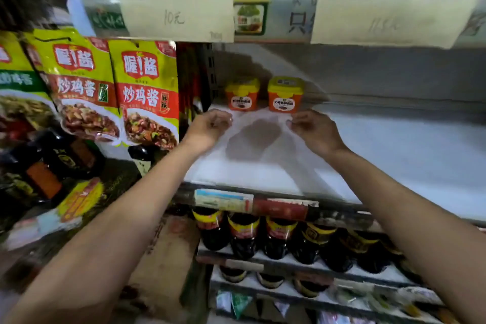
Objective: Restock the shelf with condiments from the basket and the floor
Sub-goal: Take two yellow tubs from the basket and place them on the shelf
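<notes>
Two orange tubs with yellow lids stand upright near the back of the white shelf [394, 155], toward its left end. The left tub [241, 95] and the right tub [285, 94] sit side by side with a narrow gap between them.

Both arms reach forward over the shelf's front edge, forearms bare and almost straight. The left hand [210, 126] hangs just in front of the left tub, knuckles up, wrist slightly bent, fingers loosely curled under. The right hand [314, 129] mirrors it just in front of the right tub, its fingertips pointing inward. Neither hand touches a tub. Both look empty and relaxed, though blur softens the fingertips. Their shadows fall on the bare shelf between them.

To the left, the shelf ends at a slotted metal post [209, 71], close beside the left tub. Beyond it hang yellow-green sauce pouches [147, 92]. To the right of the right tub, the shelf surface runs bare and wide to the frame's edge. Overhead, paper price cards [176, 8] hang down from the shelf above, over the front of the opening.

Along the front edge runs a label strip [249, 201]. Under it, dark bottles [244, 234] stand in a row on the next shelf down.
</notes>
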`<action>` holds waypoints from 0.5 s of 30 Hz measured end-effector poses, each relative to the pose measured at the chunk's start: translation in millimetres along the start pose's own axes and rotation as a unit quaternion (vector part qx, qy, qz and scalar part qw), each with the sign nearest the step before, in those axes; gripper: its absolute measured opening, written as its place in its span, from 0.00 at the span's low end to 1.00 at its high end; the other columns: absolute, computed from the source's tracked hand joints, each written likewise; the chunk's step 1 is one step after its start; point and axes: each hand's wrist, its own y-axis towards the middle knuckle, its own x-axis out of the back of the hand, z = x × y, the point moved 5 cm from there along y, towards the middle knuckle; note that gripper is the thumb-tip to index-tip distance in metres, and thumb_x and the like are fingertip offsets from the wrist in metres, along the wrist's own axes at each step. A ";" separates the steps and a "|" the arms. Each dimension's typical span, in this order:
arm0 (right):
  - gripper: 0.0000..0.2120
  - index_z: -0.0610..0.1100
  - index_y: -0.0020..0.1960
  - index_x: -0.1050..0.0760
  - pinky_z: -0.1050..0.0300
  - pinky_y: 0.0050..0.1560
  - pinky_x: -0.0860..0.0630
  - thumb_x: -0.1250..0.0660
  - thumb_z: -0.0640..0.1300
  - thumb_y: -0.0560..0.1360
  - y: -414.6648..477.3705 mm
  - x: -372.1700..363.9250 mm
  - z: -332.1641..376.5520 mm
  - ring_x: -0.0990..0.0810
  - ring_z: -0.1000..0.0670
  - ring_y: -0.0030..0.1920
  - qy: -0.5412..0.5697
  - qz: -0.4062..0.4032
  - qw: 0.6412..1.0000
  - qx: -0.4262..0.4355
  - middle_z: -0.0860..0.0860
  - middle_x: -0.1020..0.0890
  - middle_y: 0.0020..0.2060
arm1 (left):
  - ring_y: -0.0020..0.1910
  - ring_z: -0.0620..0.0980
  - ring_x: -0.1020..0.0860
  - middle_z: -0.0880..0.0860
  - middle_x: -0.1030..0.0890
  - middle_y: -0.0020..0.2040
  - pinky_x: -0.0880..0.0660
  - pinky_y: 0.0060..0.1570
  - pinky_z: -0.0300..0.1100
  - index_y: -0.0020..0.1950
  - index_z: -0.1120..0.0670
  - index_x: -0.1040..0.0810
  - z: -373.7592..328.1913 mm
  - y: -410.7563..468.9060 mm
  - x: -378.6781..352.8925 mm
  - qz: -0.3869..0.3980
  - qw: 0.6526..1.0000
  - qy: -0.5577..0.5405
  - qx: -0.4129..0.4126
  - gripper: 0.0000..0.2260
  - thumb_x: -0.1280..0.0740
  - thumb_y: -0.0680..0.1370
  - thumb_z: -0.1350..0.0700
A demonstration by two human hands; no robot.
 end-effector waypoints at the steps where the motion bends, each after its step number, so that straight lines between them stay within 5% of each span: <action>1: 0.11 0.41 0.54 0.22 0.78 0.39 0.34 0.32 0.43 0.73 -11.9 2.9 5.8 0.21 0.51 0.51 0.034 0.016 0.999 0.006 0.47 0.19 0.52 | 0.30 0.30 0.23 0.41 0.20 0.32 0.29 0.36 0.24 0.42 0.57 0.25 -8.0 -18.9 4.5 -0.003 1.000 -0.001 -0.006 0.13 0.43 0.76 0.73; 3: 0.09 0.40 0.52 0.22 0.79 0.41 0.31 0.33 0.40 0.74 -35.1 8.0 24.6 0.21 0.54 0.46 0.087 0.049 0.994 0.033 0.48 0.19 0.48 | 0.32 0.32 0.22 0.47 0.21 0.39 0.26 0.39 0.27 0.47 0.56 0.25 -24.4 -57.5 13.1 -0.009 1.000 0.005 -0.014 0.09 0.41 0.77 0.69; 7: 0.04 0.48 0.43 0.23 0.62 0.47 0.25 0.34 0.41 0.74 -77.9 14.3 60.8 0.20 0.57 0.41 0.172 0.153 0.968 0.101 0.55 0.17 0.37 | 0.35 0.36 0.20 0.52 0.21 0.43 0.24 0.41 0.31 0.54 0.56 0.28 -47.8 -141.8 29.5 -0.038 0.999 -0.007 -0.017 0.08 0.41 0.78 0.65; 12: 0.07 0.55 0.40 0.21 0.62 0.43 0.23 0.29 0.55 0.64 -154.2 -7.4 83.3 0.19 0.57 0.41 0.239 0.352 0.891 0.157 0.56 0.16 0.35 | 0.37 0.36 0.21 0.43 0.19 0.38 0.25 0.42 0.30 0.45 0.50 0.24 -38.2 -286.1 60.6 -0.219 0.975 0.017 0.038 0.03 0.35 0.73 0.57; 15: 0.02 0.53 0.43 0.22 0.66 0.43 0.24 0.30 0.48 0.70 -199.5 -40.5 78.9 0.19 0.56 0.43 0.233 0.444 0.851 0.155 0.54 0.16 0.40 | 0.36 0.37 0.22 0.40 0.18 0.33 0.25 0.42 0.34 0.42 0.47 0.23 -18.0 -391.9 85.0 -0.339 0.934 0.024 0.113 0.07 0.36 0.76 0.59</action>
